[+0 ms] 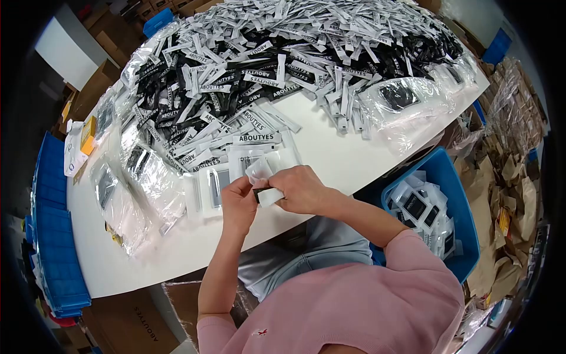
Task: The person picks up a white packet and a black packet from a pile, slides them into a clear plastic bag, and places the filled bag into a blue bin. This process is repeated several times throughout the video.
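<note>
Head view: folded label (268,196) pinched between both hands at near edge of tabletop (330,156), centre of scene. Left hand (237,205) fingers clamped on label's black end; right hand (302,189) fingers closed on its white end, with clear bag (258,169) sticking up just behind. Best kept flat and square, fold pressed tight, bag mouth held wide enough to take label without snagging. Probably a light, slippery pairing, so firm pinch and small moves. Flat sleeves (212,187) just beyond left hand. Far: big pile (265,65) of labels. Right, below tabletop: blue bin (463,218) with packed bags.
</note>
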A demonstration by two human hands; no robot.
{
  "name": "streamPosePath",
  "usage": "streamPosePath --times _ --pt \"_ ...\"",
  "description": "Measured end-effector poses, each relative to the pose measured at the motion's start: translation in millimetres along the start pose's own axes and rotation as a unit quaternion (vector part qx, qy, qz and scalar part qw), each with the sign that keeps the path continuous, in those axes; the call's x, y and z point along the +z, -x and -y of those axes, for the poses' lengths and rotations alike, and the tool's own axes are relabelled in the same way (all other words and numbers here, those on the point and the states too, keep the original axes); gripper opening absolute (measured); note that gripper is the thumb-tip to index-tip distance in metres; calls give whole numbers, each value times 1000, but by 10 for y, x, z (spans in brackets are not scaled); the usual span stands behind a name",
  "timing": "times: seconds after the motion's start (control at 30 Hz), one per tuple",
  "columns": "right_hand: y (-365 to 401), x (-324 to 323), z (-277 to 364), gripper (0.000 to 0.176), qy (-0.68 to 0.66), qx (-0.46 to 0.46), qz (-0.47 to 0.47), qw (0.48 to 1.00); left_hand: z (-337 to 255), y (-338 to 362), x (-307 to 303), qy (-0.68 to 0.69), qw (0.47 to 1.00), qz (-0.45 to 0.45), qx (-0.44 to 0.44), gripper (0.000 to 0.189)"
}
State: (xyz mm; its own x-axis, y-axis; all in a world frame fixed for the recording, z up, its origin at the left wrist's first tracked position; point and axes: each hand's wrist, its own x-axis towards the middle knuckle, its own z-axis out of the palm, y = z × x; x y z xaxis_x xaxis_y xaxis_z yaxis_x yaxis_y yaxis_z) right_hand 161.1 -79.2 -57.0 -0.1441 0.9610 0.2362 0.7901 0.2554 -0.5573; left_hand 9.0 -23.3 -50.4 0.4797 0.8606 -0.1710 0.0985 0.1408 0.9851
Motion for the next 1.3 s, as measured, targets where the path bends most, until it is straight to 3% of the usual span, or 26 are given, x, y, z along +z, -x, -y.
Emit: streamPosePath --times 0.17,0.23,0.3,0.33,0.37,0.43,0.5,0.6,0.7,0.73,0.8,0.83,0.87,0.93,1.0,1.03,1.07,1.1,1.13,1.23,1.27,1.3 --pt "-3 92 -147 22 -56 -54 -79 994 92 14 -99 134 991 21 0 14" --pt "2 44 -94 21 -45 -55 -67 995 50 17 -67 164 986 26 -16 15" --pt "-18 36 -58 20 -35 -56 -57 996 -27 43 10 246 969 -28 -3 16" --pt "-55 38 -50 20 -107 -27 -88 990 -19 18 29 246 969 -28 -2 16" --pt "-91 43 -40 21 -179 2 -118 977 11 -15 46 217 976 -28 22 15" --pt "-165 98 -30 22 -107 19 -122 987 87 -69 51 188 981 -29 45 14" --pt "-205 126 -66 24 -34 36 -126 991 175 -127 28 -101 983 -78 131 11" --pt "-227 105 -96 26 19 0 -81 997 261 -196 -37 -210 961 -54 170 13" --pt "-179 -13 -8 25 33 -78 -14 996 201 -218 -79 -157 963 -25 216 17" --pt "-165 -31 58 25 35 -79 -15 996 201 -238 -124 -193 961 -19 199 21" --pt "-116 -26 184 26 58 -39 66 995 213 -382 -211 -119 979 -53 155 22" --pt "-106 -13 174 26 5 -42 35 998 138 -363 -214 -121 989 -33 73 26" --pt "-107 14 148 26 8 -44 34 998 140 -400 -218 -120 989 -34 76 26" --pt "-134 67 97 28 -90 -72 -84 990 38 -435 -208 -102 993 24 59 31" --pt "-189 27 31 27 -96 -104 -107 984 -129 -178 -54 -199 932 24 303 35" --pt "-207 4 -3 26 -105 -133 -126 977 -29 -269 -92 -205 940 46 270 38" --pt "-229 -52 -87 25 -54 -135 -164 976 -118 -259 -171 -276 927 -47 252 40" --pt "-290 17 -191 28 -69 -74 -149 984 -258 -237 -226 -343 900 -138 230 42" --pt "-349 63 -231 32 -83 -12 -134 987 -228 -299 -242 -427 762 -141 466 48" --pt "-423 90 -150 39 -121 -6 -184 975 -247 -328 -233 -466 717 -195 481 54" --pt "-414 88 -92 45 -135 -13 -208 969 -203 -391 -245 -467 716 -195 481 54" --pt "-361 93 -18 45 -136 -11 -208 969 -153 -465 -228 -417 752 -224 458 56"
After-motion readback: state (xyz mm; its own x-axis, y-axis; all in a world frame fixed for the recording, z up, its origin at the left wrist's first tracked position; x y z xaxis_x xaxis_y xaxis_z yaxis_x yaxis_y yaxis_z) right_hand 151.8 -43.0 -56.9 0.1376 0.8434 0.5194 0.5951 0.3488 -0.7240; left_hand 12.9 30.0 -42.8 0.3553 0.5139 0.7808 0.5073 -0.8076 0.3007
